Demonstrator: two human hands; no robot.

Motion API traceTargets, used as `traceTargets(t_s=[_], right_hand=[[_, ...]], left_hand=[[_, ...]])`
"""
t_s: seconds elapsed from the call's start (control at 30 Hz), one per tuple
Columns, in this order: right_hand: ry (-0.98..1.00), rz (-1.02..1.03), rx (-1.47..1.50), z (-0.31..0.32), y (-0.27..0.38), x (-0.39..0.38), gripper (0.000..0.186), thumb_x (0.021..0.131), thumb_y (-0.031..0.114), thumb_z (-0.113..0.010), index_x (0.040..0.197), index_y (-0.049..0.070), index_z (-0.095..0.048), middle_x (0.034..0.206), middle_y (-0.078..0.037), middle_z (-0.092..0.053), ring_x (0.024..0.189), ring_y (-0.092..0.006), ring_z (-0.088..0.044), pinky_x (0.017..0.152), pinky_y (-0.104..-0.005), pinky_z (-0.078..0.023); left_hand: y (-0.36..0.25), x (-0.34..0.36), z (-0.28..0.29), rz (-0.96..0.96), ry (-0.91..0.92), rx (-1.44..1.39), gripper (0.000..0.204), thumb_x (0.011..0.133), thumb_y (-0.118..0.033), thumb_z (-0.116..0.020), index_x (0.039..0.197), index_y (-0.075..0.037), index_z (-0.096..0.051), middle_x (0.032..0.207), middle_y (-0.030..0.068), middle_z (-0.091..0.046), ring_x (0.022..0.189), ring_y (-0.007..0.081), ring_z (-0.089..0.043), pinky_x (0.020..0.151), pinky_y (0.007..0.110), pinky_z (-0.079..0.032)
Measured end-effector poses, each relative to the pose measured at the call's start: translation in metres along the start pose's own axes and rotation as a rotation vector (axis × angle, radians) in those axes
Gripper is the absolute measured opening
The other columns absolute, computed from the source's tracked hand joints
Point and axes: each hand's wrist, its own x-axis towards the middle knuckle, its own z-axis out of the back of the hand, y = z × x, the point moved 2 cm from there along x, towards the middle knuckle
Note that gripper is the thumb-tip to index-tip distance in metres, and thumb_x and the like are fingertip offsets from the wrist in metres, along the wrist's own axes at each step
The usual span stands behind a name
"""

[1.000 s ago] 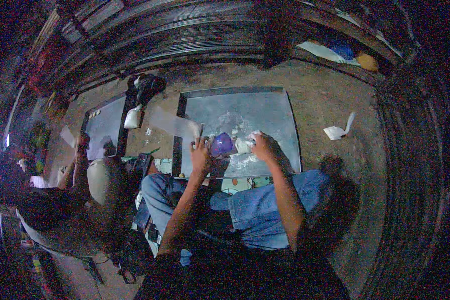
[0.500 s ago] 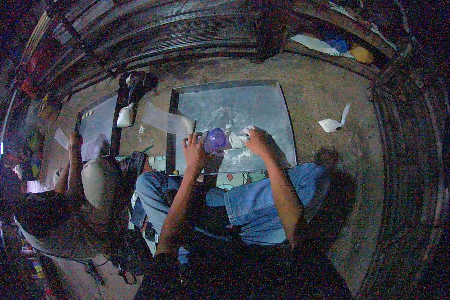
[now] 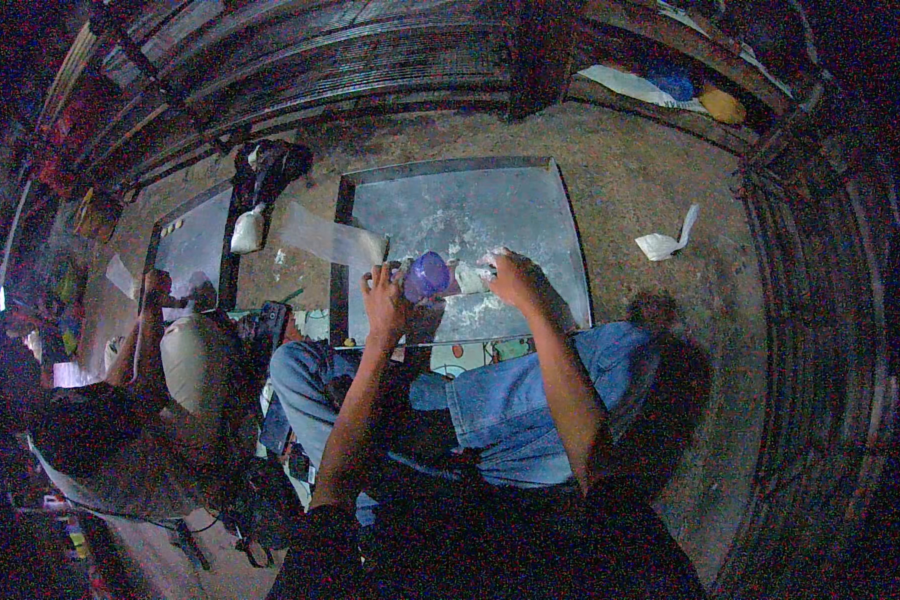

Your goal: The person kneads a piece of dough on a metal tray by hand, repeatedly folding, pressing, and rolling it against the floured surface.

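My left hand (image 3: pixel 385 305) is over the left part of a shallow metal tray (image 3: pixel 520 200), its fingers curled at the side of a small purple cup (image 3: pixel 428 275). A long translucent plastic bag (image 3: pixel 330 238) lies across the tray's left rim, its right end close to those fingers. Right of the cup is a whitish, powdery bundle (image 3: pixel 471 278), perhaps a small plastic bag. My right hand (image 3: pixel 513 280) pinches its right end; the fingertips are partly hidden. White powder (image 3: pixel 460 233) is scattered over the tray around both hands.
A second tray (image 3: pixel 192 245) is at the left, where another person's hand (image 3: pixel 154 288) works. Between the trays are a filled white bag (image 3: pixel 248 230) and a dark bag (image 3: pixel 270 170). Another small white bag (image 3: pixel 658 246) rests on the floor at right. A phone (image 3: pixel 270 322) is left of my knee.
The purple cup has shifted slightly up and left and tilts a little differently. My hands stay almost in place.
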Motion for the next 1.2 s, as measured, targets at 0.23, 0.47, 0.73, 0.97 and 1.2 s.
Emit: traceTargets(t_s=[0.23,0.47,0.73,0.97,1.2], right_hand=[[-0.068,0.045,-0.056,-0.017,-0.015,0.008,0.044,0.080,0.025,-0.067,0.120,0.008,-0.061,0.128,-0.019,-0.056,0.118,-0.0358,-0.054,0.099,-0.0424,-0.045],[-0.057,0.066,-0.023,-0.018,-0.016,0.009,0.043,0.081,0.025,-0.067,0.120,0.008,-0.061,0.126,-0.019,-0.057,0.113,-0.0365,-0.057,0.096,-0.0425,-0.047],[-0.079,0.074,-0.042,-0.014,-0.011,0.007,0.040,0.081,0.028,-0.068,0.115,0.008,-0.064,0.114,-0.018,-0.062,0.104,-0.0370,-0.061,0.089,-0.0441,-0.050],[-0.062,0.063,-0.036,-0.013,-0.014,0.007,0.039,0.080,0.027,-0.068,0.113,0.006,-0.063,0.111,-0.020,-0.063,0.103,-0.0378,-0.061,0.089,-0.0449,-0.050],[-0.050,0.030,-0.030,-0.007,-0.005,0.001,0.036,0.078,0.020,-0.065,0.109,0.002,-0.062,0.109,-0.021,-0.063,0.103,-0.0389,-0.061,0.088,-0.0462,-0.050]], left_hand=[[-0.004,0.002,0.002,0.010,0.004,-0.026,0.072,0.064,-0.042,-0.079,0.126,-0.013,-0.057,0.128,0.0101,-0.052,0.123,0.0308,-0.044,0.105,0.054,-0.028],[-0.004,-0.001,0.005,0.013,-0.016,-0.055,0.071,0.066,-0.042,-0.078,0.127,-0.015,-0.057,0.127,0.0102,-0.052,0.122,0.0307,-0.044,0.103,0.055,-0.029],[0.008,-0.001,0.008,0.114,-0.045,-0.150,0.079,0.057,-0.040,-0.083,0.126,-0.012,-0.056,0.126,0.0144,-0.052,0.121,0.0332,-0.045,0.101,0.053,-0.031],[0.006,0.000,0.017,0.086,-0.074,-0.114,0.077,0.056,-0.037,-0.084,0.124,-0.011,-0.057,0.126,0.0140,-0.052,0.120,0.0335,-0.046,0.101,0.051,-0.031],[-0.010,-0.002,0.015,-0.020,-0.085,-0.066,0.076,0.062,-0.041,-0.081,0.130,-0.016,-0.055,0.126,0.0077,-0.052,0.120,0.0303,-0.045,0.101,0.053,-0.030]])
